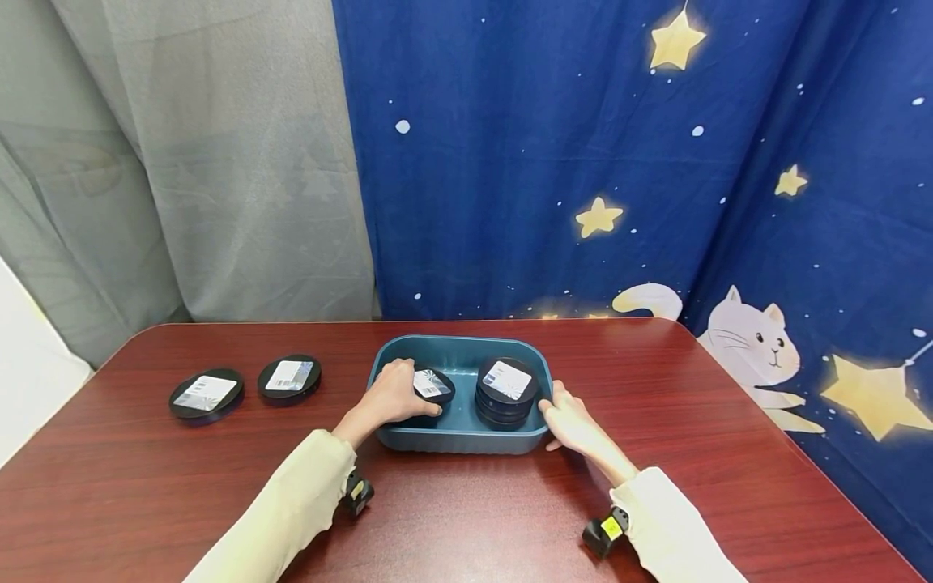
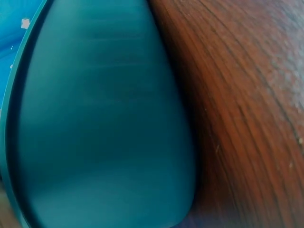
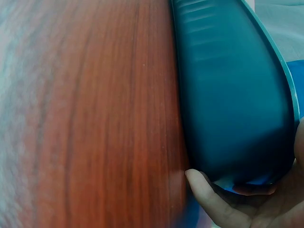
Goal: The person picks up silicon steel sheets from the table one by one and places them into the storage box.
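A teal plastic bin (image 1: 459,442) stands on the table in the head view. Inside its left half my left hand (image 1: 391,395) grips a black round tin (image 1: 433,384) with a white and blue label, thumb on the near side. In the bin's right half, more such tins form a stack (image 1: 508,392). My right hand (image 1: 575,419) holds the bin's right end, thumb at the rim and fingers against the outside. The right wrist view has this hand's fingers (image 3: 213,202) curled about the end of the bin (image 3: 232,95). Only the bin's outer wall (image 2: 104,118) and wood fill the left wrist view.
Two more labelled black tins, one farther left (image 1: 207,394) and one nearer the bin (image 1: 289,379), lie flat on the reddish wooden table (image 1: 466,518). Grey and blue curtains (image 1: 510,162) hang behind the table's far edge. Each wrist wears a small black camera (image 1: 357,492).
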`<state>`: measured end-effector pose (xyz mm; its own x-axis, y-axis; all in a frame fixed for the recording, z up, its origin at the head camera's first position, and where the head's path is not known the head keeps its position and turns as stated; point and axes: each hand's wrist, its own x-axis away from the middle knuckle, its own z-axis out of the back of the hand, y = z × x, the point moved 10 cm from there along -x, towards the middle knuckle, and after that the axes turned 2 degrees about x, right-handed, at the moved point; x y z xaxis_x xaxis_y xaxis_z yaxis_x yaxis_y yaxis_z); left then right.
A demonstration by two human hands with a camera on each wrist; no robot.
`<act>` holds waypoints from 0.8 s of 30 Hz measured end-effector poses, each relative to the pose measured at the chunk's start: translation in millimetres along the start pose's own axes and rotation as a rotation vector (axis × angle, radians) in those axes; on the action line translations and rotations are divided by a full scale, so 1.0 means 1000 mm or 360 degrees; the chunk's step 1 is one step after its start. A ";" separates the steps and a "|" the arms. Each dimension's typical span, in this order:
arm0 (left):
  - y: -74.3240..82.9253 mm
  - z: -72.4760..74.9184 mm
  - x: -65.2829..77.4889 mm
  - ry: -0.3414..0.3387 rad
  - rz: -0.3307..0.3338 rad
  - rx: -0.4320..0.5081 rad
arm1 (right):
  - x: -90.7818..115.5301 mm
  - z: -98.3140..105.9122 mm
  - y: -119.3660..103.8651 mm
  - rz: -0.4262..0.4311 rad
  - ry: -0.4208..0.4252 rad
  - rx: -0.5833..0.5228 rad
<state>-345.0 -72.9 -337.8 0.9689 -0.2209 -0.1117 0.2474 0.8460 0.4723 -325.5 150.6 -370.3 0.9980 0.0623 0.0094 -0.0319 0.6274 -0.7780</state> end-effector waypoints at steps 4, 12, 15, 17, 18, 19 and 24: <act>-0.001 -0.003 0.000 -0.0020 0.0016 -0.0001 | 0.000 0.000 0.000 -0.0004 0.0002 0.0015; -0.001 -0.006 -0.001 -0.0061 0.0058 0.0007 | 0.000 0.000 -0.001 -0.0005 0.0004 0.0030; -0.003 -0.010 -0.001 -0.0113 0.0088 -0.0021 | 0.000 0.000 -0.001 -0.0002 0.0005 0.0027; -0.004 -0.013 -0.001 -0.0142 0.0101 -0.0057 | 0.001 0.000 -0.001 0.0002 0.0005 0.0024; -0.004 -0.014 -0.001 -0.0165 0.0115 -0.0075 | 0.001 0.000 -0.001 0.0005 0.0006 0.0023; -0.005 -0.015 -0.001 -0.0182 0.0124 -0.0095 | 0.001 0.000 -0.001 0.0004 0.0007 0.0021; -0.005 -0.017 -0.001 -0.0233 0.0161 -0.0140 | 0.000 0.000 0.000 0.0000 0.0009 0.0020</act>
<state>-346.7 -68.9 -355.1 0.9787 -0.1954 0.0637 0.1550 0.9053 0.3955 -325.3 150.4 -370.1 0.9983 0.0581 0.0060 -0.0324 0.6372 -0.7700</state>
